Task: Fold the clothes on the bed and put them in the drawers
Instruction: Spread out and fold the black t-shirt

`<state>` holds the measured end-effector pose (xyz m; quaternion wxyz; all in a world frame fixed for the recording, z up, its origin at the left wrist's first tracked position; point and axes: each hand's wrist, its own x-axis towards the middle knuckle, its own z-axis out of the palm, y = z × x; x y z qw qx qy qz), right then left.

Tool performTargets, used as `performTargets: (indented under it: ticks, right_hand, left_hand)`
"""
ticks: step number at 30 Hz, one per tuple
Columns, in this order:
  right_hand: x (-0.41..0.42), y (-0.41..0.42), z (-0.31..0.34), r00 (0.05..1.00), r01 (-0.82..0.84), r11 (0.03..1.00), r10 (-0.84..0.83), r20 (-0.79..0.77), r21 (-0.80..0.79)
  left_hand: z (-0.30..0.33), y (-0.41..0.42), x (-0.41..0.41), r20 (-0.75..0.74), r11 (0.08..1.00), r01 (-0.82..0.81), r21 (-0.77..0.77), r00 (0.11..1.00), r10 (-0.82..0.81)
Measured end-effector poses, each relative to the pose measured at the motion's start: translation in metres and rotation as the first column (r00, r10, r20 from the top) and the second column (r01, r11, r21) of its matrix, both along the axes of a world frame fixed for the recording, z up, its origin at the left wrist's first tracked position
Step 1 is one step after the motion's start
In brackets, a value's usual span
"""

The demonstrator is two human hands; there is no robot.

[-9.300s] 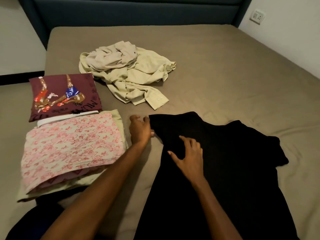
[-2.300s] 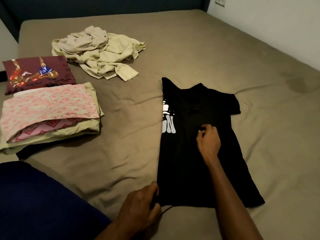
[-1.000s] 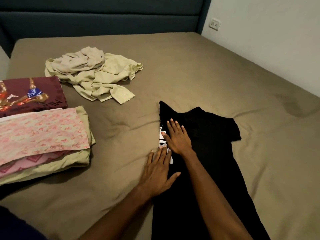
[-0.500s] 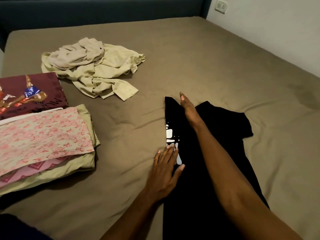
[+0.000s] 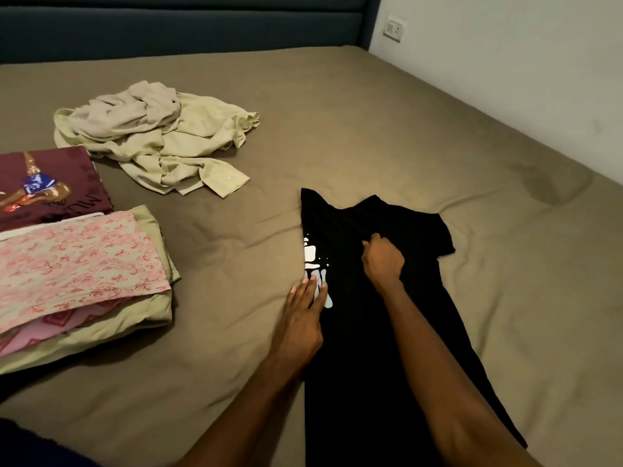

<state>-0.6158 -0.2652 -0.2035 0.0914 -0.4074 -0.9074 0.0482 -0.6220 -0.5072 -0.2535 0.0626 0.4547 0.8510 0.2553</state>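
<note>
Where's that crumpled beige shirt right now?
The crumpled beige shirt lies unfolded on the far left part of the bed, just behind the folded maroon shirt and well away from the black T-shirt.

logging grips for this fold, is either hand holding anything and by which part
The right hand pinches the black t-shirt at mid-chest; the left hand lies flat on its folded left edge.

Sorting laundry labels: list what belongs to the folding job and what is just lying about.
Job:
black T-shirt
beige clothes heap
folded maroon shirt
folded pink-patterned stack
left hand
right hand

Lying about:
wall socket
headboard
</note>
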Motion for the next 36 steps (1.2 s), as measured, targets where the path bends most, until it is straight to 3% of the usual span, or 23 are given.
performTargets:
  ticks: [3, 5, 7, 8, 11, 13, 16, 19, 26, 28, 30, 32, 36]
  right_hand:
    - [0.007, -0.031, 0.008, 0.999, 0.021, 0.993, -0.016, -0.043, 0.120]
    - [0.019, -0.057, 0.004, 0.979, -0.157, 0.979, 0.173, -0.111, 0.133]
    - [0.039, -0.071, -0.013, 0.926, -0.375, 0.927, 0.374, -0.054, 0.003]
    - [0.046, -0.070, -0.020, 0.915, -0.403, 0.912, 0.403, -0.010, -0.072]
    - [0.049, -0.056, -0.023, 0.944, -0.322, 0.933, 0.329, 0.021, -0.160]
    - [0.051, -0.060, -0.010, 0.956, -0.286, 0.940, 0.293, 0.013, -0.184]
    - [0.080, -0.098, -0.002, 0.933, -0.359, 0.928, 0.356, -0.044, -0.099]
    - [0.141, -0.153, -0.010, 0.884, -0.465, 0.879, 0.467, 0.000, -0.109]
    - [0.248, -0.192, -0.021, 0.891, -0.434, 0.900, 0.434, 0.134, -0.032]
    - [0.266, -0.191, -0.018, 0.881, -0.460, 0.887, 0.462, 0.103, -0.040]
    - [0.283, -0.183, -0.011, 0.918, -0.396, 0.914, 0.395, -0.026, -0.089]
    - [0.301, -0.166, -0.004, 0.961, -0.213, 0.969, 0.184, -0.207, -0.127]
    - [0.333, -0.117, 0.003, 0.963, 0.134, 0.990, -0.141, -0.228, -0.048]
  left_hand:
    - [-0.004, -0.007, 0.000, -0.010, 0.999, 0.026, 0.035, 1.000, -0.026]
    - [-0.003, -0.010, 0.002, -0.024, 0.998, 0.024, 0.057, 0.999, -0.023]
    - [0.000, -0.010, 0.006, -0.046, 0.999, -0.003, 0.055, 0.999, 0.005]
    - [0.003, -0.010, 0.008, -0.061, 1.000, -0.007, 0.018, 0.998, 0.008]
    - [0.013, -0.014, 0.013, -0.122, 0.995, -0.014, -0.096, 0.993, 0.002]
    - [0.021, -0.023, 0.022, -0.087, 0.988, 0.019, -0.152, 0.996, -0.033]
    - [0.029, -0.055, 0.047, -0.086, 0.972, 0.149, -0.183, 0.982, -0.167]
    - [0.030, -0.089, 0.087, -0.192, 0.955, 0.226, -0.190, 0.946, -0.262]
    - [0.023, -0.104, 0.146, -0.165, 0.981, 0.077, -0.177, 0.980, -0.107]
    - [0.022, -0.109, 0.149, -0.228, 0.980, 0.141, -0.141, 0.959, -0.170]
    - [0.021, -0.112, 0.149, -0.342, 0.958, 0.256, -0.132, 0.895, -0.286]
    - [0.022, -0.113, 0.150, -0.435, 0.929, 0.335, -0.158, 0.821, -0.370]
    - [0.029, -0.109, 0.152, -0.557, 0.864, 0.496, -0.089, 0.694, -0.456]
